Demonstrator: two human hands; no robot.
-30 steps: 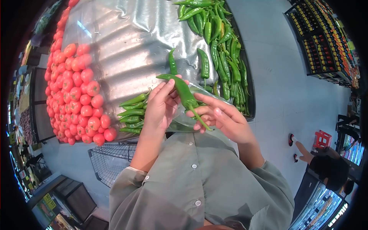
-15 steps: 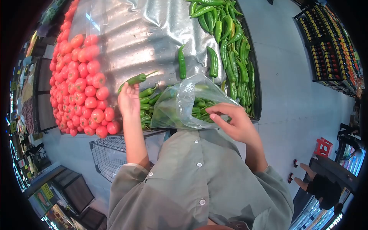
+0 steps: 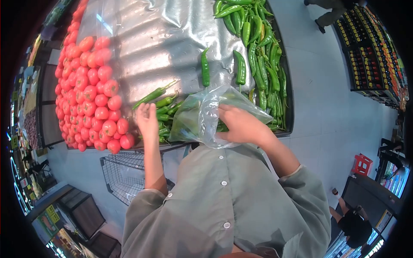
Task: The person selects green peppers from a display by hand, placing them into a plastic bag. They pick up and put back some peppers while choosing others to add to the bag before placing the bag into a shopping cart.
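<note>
A long green pepper (image 3: 154,95) lies at the edge of the pepper pile, just beyond the fingertips of my left hand (image 3: 147,121). That hand is open, its fingers slightly apart and nothing held. My right hand (image 3: 244,125) reaches into the mouth of a clear plastic bag (image 3: 209,109), thumb and fingers apart around the opening. The bag's film partly hides those fingertips. Green peppers show dimly through the bag. More green peppers (image 3: 164,102) lie between the bag and my left hand. Two single peppers, one upright pepper (image 3: 205,69) and another pepper (image 3: 240,69), lie beyond the bag.
Tomatoes (image 3: 89,92) are heaped on the left of the silver-lined display (image 3: 150,51). A long bank of green peppers (image 3: 269,64) runs along its right edge. A wire cart (image 3: 122,172) stands below left. Other people (image 3: 355,225) are at the right.
My left hand has let go of the green pepper, which now lies on the pile, and has drawn back slightly. My right hand has moved left into the bag's mouth.
</note>
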